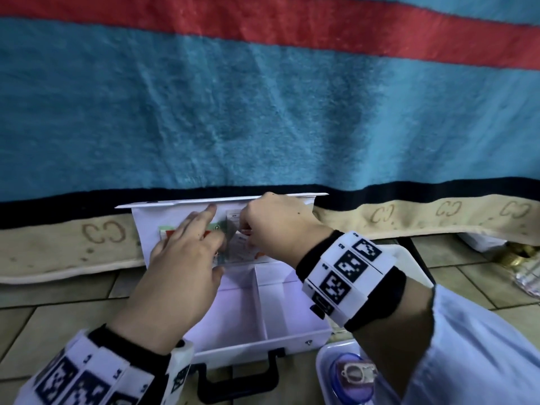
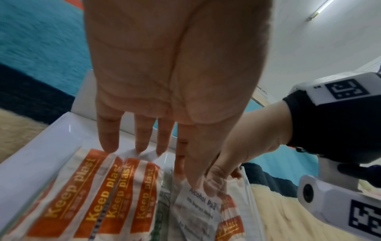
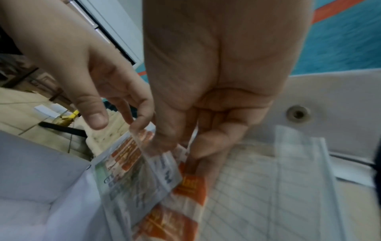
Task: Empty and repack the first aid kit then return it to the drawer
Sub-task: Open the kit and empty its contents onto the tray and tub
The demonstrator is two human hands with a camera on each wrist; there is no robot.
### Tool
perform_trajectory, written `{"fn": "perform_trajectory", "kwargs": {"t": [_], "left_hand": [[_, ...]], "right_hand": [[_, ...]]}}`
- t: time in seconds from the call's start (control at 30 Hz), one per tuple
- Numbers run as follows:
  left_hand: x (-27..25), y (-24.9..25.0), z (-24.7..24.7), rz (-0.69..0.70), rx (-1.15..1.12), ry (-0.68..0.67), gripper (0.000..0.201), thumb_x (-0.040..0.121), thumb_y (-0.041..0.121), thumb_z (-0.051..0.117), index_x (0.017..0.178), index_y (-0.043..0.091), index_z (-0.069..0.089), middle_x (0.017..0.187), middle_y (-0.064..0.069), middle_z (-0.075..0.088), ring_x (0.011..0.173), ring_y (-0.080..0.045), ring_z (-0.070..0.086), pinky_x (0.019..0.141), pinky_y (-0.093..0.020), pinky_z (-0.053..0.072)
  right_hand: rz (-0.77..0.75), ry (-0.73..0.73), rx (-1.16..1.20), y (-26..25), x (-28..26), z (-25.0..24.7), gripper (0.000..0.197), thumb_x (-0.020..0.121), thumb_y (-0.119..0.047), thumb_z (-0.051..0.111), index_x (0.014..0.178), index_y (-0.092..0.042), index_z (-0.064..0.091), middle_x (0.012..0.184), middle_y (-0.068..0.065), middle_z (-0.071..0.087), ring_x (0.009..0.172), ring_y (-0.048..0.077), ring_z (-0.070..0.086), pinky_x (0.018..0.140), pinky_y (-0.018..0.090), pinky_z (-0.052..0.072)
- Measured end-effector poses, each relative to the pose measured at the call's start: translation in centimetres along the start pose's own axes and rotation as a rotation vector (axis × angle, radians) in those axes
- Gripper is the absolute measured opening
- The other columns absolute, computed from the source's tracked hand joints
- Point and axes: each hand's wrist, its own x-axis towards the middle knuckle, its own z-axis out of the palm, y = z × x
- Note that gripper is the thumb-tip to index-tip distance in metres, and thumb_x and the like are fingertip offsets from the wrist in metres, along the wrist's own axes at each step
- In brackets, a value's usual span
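The white first aid kit (image 1: pixel 233 311) lies open on the tiled floor, its divided base bare. Its lid (image 1: pixel 152 217) leans back against the bed. A row of orange "Keep plast" plasters (image 2: pixel 115 187) sits in the lid behind a clear sleeve. My left hand (image 1: pixel 198 229) lies over them with straight fingers (image 2: pixel 109 145), the tips touching the plasters' top edge. Just to the right, my right hand (image 1: pixel 248 229) pinches the top of an alcohol pad packet (image 2: pixel 198 203) together with a plaster (image 3: pixel 189 182). What else lies under the hands is hidden.
A blue, red and black blanket (image 1: pixel 263 112) hangs over the bed right behind the lid. The kit's black handle (image 1: pixel 242 384) points toward me. A white tray (image 1: pixel 324 363) holding a blue round item (image 1: pixel 347 384) sits at my right forearm. A lined card (image 3: pixel 257 187) lies in the lid.
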Motion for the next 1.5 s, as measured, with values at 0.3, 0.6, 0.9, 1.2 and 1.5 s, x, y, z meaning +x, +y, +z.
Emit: {"fn": "perform_trajectory", "kwargs": {"t": [0.3,0.6,0.9,1.2,1.5], "left_hand": [[0.0,-0.5,0.0,0.006,-0.073,-0.013,0.016,0.091,0.019,0.054,0.086,0.033,0.05,0.159,0.014,0.005,0.147,-0.008,0.006,0.11,-0.04,0.03],[-0.4,-0.5,-0.4,0.015,-0.137,0.068,0.016,0.089,0.015,0.055,0.091,0.031,0.053,0.156,0.018,0.017,0.135,-0.012,0.038,0.097,-0.037,0.042],[-1.2,1.9,-0.9,0.044,-0.186,0.22,0.037,0.087,0.032,0.062,0.122,0.022,0.058,0.137,0.004,0.048,0.121,-0.014,0.045,0.1,-0.036,0.039],[-3.0,12.9,0.9,0.265,-0.927,-0.069,0.035,0.068,0.061,0.068,0.097,0.045,0.056,0.082,0.016,0.063,0.071,-0.004,0.06,0.063,-0.022,0.047],[-4.9,20.0,6.6,0.503,-0.74,-0.343,0.013,0.084,0.034,0.065,0.086,0.023,0.06,0.073,0.006,0.066,0.063,-0.002,0.059,0.063,-0.018,0.048]], "right_hand": [[-0.081,-0.145,-0.013,-0.6,0.6,0.3,0.027,0.09,-0.018,0.055,0.116,-0.021,0.062,0.112,0.008,0.063,0.103,0.028,0.061,0.072,0.031,0.043],[0.024,0.105,0.137,1.7,-0.9,-1.7,0.003,0.086,-0.013,0.056,0.086,-0.014,0.059,0.09,0.015,0.066,0.091,0.032,0.062,0.062,0.026,0.033],[0.33,0.453,0.854,4.5,-5.9,-1.4,0.005,0.083,-0.018,0.068,0.083,-0.015,0.063,0.078,0.006,0.071,0.074,0.022,0.068,0.071,0.033,0.055],[0.566,0.451,1.304,6.6,-20.0,-0.1,0.007,0.081,0.002,0.067,0.085,0.005,0.061,0.079,0.02,0.072,0.066,0.026,0.07,0.067,0.036,0.058],[0.825,0.459,1.318,7.6,-29.2,3.6,0.015,0.074,0.006,0.071,0.087,0.005,0.062,0.08,0.019,0.072,0.069,0.017,0.066,0.065,0.028,0.056]]}}
